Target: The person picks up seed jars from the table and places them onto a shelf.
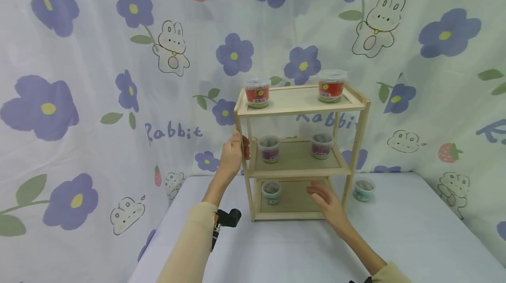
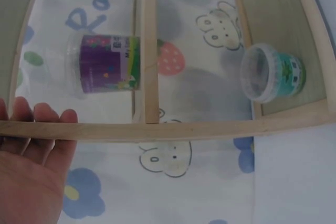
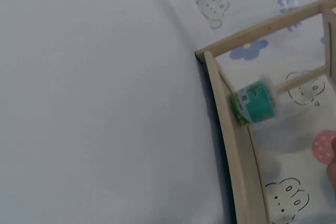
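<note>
A three-tier wooden shelf stands on the table. My left hand grips its left front post, the fingers bent round the wood in the left wrist view. My right hand is held in front of the bottom tier's right side with nothing in it, fingers loosely bent. Two red-labelled plastic tubs with clear lids sit on the top tier, one at each end. The middle tier bears two purple tubs. On the bottom tier, at the left, is a teal tub.
Another teal tub stands on the white-covered table, just right of the shelf. Behind everything hangs a curtain printed with flowers and rabbits.
</note>
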Motion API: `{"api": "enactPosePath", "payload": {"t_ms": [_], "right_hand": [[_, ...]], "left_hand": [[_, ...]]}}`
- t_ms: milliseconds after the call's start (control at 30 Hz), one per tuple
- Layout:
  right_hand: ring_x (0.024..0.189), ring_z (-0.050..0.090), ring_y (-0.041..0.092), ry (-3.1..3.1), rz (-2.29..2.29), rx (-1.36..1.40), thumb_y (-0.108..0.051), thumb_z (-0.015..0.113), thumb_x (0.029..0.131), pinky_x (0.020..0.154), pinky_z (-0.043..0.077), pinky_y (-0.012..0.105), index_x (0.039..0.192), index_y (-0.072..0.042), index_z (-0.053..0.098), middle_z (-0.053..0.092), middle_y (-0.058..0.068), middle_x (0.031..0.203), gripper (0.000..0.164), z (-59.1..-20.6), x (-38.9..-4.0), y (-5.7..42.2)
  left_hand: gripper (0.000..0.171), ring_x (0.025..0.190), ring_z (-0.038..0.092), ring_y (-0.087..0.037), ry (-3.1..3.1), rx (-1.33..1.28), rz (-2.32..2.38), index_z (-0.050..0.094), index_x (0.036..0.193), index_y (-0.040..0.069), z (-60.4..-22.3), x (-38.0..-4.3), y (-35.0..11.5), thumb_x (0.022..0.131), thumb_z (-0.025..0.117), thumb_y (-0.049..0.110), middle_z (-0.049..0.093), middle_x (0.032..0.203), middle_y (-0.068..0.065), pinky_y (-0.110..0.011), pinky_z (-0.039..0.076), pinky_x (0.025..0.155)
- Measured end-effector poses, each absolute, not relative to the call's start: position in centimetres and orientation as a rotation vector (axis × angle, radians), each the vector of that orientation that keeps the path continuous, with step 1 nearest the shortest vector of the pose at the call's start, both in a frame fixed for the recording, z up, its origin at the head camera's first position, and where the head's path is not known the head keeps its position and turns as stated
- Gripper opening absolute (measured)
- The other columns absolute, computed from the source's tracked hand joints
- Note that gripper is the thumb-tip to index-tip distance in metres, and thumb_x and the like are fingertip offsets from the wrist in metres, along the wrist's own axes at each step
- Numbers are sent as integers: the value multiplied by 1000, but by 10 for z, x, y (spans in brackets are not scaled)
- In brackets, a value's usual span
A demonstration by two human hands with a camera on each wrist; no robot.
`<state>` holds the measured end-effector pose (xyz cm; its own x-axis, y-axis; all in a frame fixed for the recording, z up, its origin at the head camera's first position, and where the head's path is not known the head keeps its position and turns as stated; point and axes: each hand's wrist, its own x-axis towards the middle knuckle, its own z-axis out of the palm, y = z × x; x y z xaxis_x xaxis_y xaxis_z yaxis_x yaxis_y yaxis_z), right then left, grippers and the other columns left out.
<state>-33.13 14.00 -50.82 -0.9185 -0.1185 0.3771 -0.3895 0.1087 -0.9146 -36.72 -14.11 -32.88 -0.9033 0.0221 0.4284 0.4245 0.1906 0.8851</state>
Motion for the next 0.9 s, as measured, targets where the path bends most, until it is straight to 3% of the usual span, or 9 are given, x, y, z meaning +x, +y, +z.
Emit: {"api": "enactPosePath", "payload": {"t_ms": [167,400,533,767,900], "right_hand": [[122,55,5,-2208,1917,517,-16,47,105,97,39,12,143,0,42,58,18,135,41,-516,-323,159],[118,54,-5,-2237,1862,474,-17,43,108,96,38,8,145,3,39,55,25,136,42,-526,-308,193],[115,53,-9,-2289,1799,397,-21,42,108,93,36,6,145,1,39,57,22,135,44,-529,-300,212],[115,56,-8,-2163,1886,350,-16,39,109,94,40,6,144,11,31,63,-6,128,45,-531,-296,244],[111,58,-8,-2052,1913,266,-16,44,107,93,42,6,143,11,32,63,-17,121,46,-530,-300,254]], "left_hand": [[57,60,52,-23,-2161,-422,-1749,55,89,1,-330,-367,-143,110,21,41,53,69,-13,-39,51,65],[56,60,51,-23,-2152,-459,-1754,53,90,2,-332,-370,-145,109,18,41,51,69,-12,-35,49,64],[56,62,52,-24,-2161,-464,-1753,53,90,2,-332,-370,-146,109,18,42,52,70,-14,-40,51,67],[55,60,51,-23,-2141,-459,-1769,53,89,2,-332,-370,-143,110,19,40,52,69,-15,-35,50,63],[54,59,50,-22,-2127,-464,-1783,53,88,2,-332,-370,-142,110,20,39,51,68,-13,-33,49,62]]}}
